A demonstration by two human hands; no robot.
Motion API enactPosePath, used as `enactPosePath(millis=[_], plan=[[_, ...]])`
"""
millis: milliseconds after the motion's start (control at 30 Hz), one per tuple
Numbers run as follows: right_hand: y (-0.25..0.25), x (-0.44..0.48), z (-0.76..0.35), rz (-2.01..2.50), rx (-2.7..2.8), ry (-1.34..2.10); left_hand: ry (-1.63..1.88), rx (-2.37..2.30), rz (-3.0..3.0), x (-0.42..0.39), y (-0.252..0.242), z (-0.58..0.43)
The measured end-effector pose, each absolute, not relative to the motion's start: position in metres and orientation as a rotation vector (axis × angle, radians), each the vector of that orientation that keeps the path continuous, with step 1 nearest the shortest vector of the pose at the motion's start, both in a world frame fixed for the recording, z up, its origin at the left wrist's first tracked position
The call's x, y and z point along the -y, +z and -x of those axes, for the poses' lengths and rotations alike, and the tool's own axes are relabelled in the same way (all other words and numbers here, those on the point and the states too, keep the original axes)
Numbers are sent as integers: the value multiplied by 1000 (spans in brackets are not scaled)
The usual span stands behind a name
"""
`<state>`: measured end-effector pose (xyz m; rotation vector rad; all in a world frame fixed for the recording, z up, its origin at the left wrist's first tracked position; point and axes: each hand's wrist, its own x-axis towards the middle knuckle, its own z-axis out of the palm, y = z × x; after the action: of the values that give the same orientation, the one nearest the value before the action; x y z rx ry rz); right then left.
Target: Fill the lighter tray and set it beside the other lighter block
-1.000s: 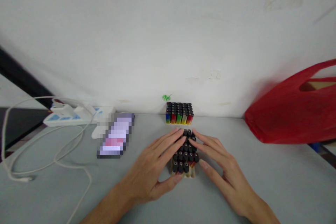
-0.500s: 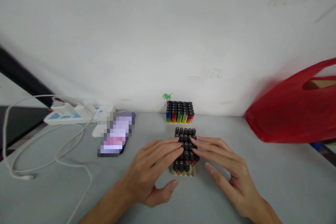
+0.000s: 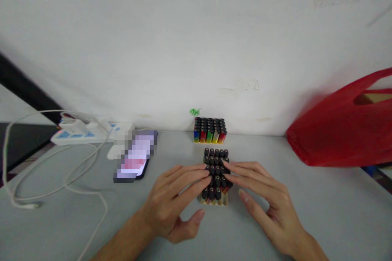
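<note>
Grey tabletop (image 3: 321,204), front black-topped pieces (image 3: 217,170) between left hand (image 3: 168,202) and right hand (image 3: 271,197), both loosely spread

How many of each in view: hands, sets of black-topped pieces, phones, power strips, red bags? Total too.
Hands: 2 (left hand, right hand)
Sets of black-topped pieces: 2 (near set, far set)
Phone: 1
Power strip: 1
Red bag: 1
Total: 7
</note>
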<state>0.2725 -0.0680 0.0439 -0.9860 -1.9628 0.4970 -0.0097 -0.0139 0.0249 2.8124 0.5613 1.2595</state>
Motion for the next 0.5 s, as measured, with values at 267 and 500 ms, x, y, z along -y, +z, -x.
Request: enactPosePath(millis=[267,500], plan=[[43,68,-270,1050,1996,448,1035,-642,-2710,11,35,2],[40,68,-270,1043,2027,493,843,-577,-2698,9,32,3]])
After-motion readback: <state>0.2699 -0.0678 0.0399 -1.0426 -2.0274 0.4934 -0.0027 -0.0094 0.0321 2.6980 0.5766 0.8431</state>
